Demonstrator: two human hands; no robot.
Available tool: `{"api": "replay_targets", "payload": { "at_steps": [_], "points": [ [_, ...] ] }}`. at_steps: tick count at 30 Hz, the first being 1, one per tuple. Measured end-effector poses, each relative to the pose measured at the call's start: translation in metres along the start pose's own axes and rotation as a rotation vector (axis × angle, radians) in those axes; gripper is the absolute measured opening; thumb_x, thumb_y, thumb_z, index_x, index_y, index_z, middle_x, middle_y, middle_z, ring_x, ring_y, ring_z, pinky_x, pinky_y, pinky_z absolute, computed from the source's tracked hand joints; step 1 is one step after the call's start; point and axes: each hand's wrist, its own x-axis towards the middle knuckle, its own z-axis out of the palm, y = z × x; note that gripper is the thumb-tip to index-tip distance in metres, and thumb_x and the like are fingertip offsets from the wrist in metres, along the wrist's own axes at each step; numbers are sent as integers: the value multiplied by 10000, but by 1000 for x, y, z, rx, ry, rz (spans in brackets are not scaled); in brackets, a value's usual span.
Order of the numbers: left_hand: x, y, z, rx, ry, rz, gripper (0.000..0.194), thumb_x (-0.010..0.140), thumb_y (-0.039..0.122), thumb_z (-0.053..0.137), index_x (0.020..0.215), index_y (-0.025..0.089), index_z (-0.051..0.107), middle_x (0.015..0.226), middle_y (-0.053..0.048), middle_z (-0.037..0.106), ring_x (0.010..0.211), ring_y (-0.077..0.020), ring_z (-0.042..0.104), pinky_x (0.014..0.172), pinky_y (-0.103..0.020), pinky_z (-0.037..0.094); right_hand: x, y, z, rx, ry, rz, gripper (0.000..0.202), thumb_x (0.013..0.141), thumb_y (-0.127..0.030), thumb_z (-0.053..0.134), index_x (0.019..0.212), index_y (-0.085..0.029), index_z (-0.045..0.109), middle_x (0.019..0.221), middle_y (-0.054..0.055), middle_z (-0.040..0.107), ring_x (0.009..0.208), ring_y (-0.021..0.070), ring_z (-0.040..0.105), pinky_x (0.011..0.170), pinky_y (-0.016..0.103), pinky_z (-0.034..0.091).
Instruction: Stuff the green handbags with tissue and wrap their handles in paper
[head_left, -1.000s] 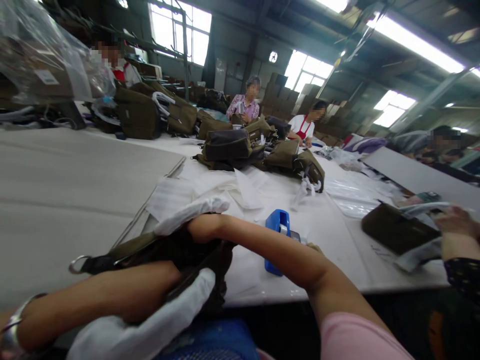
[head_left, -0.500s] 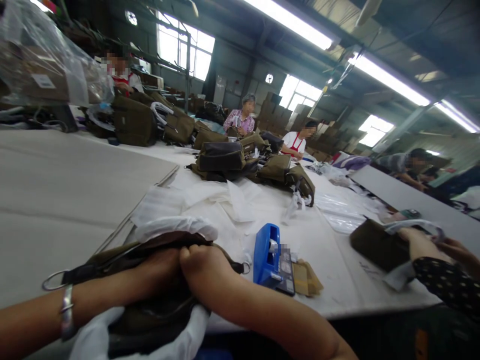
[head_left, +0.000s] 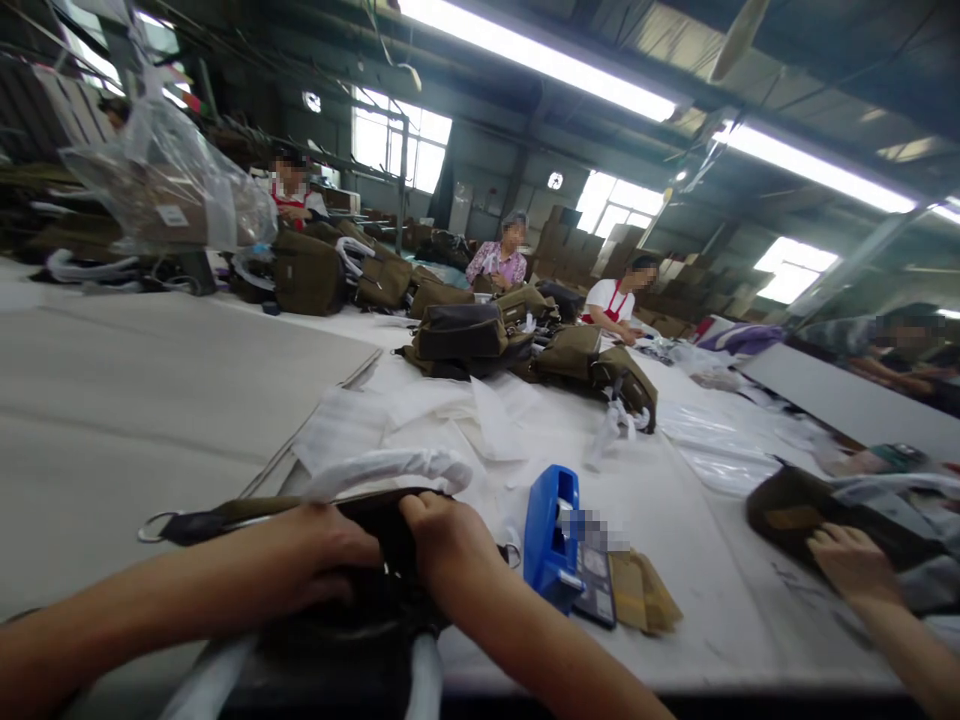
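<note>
An olive-green handbag (head_left: 225, 512) with dark trim lies open in front of me. White wrapping covers its handles (head_left: 390, 468), and metal rings hang at both ends. My left hand (head_left: 330, 550) reaches into the bag's mouth, its fingers curled against the dark inside; their tips are hidden. Closed on the far edge of the opening is my right hand (head_left: 444, 530), with the fingers bunched around the rim. Just right of the bag stands a blue tape dispenser (head_left: 551, 540), beside a dark phone-like slab (head_left: 596, 585) and some brown paper tags (head_left: 646, 592).
More olive handbags (head_left: 461, 335) are piled across the table, with white paper sheets (head_left: 491, 420) before them. At right, a co-worker's hand (head_left: 855, 560) rests on another bag (head_left: 795, 510). Clear plastic bags (head_left: 720, 440) lie beyond. Several people work farther back.
My left hand has drawn back a little from my right, opening a gap between them in the bag's mouth. The co-worker's bag has turned, showing a brown patch. The view has shifted left.
</note>
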Motion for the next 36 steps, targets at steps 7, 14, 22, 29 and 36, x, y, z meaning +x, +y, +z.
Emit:
{"api": "replay_targets", "payload": {
  "at_steps": [7,14,22,29,36],
  "points": [
    [-75,-51,-71,-360,651,-324,525,974,705,492,907,256,755,880,-20,854,841,-273,812,714,-370,691,-6,4,-6,29,-11,-6,329,985,-32,515,1190,-159,739,1188,129,794,1067,248,773,819,291,514],
    [-55,-91,-75,-556,914,-397,460,1176,480,316,1293,166,632,1423,-38,777,1365,-276,704,1159,-408,625,-5,-2,6,-40,-27,-69,288,1050,-108,541,1244,-162,747,1183,119,797,1083,280,785,821,314,548],
    [-16,-60,-77,-193,439,-426,553,1108,395,350,1233,27,744,1168,-85,853,1108,-262,801,926,-285,646,-5,-5,10,-63,-42,-127,278,1052,-140,544,1220,-163,764,1155,117,806,1068,279,791,855,318,580],
    [-56,-4,-69,89,309,-300,460,1047,499,515,1212,201,824,1153,-2,868,1049,-250,808,919,-263,611,5,-5,4,-94,-131,-136,409,1018,-113,544,1379,-168,728,1195,154,817,1100,328,802,885,371,629],
    [-56,21,3,335,-62,-190,711,826,245,791,1528,222,678,1566,-163,670,1408,-422,662,1199,-540,529,14,-11,10,24,-263,-361,522,1024,-98,566,1539,-147,631,1483,168,714,1341,308,712,1133,376,563]
  ]
}}
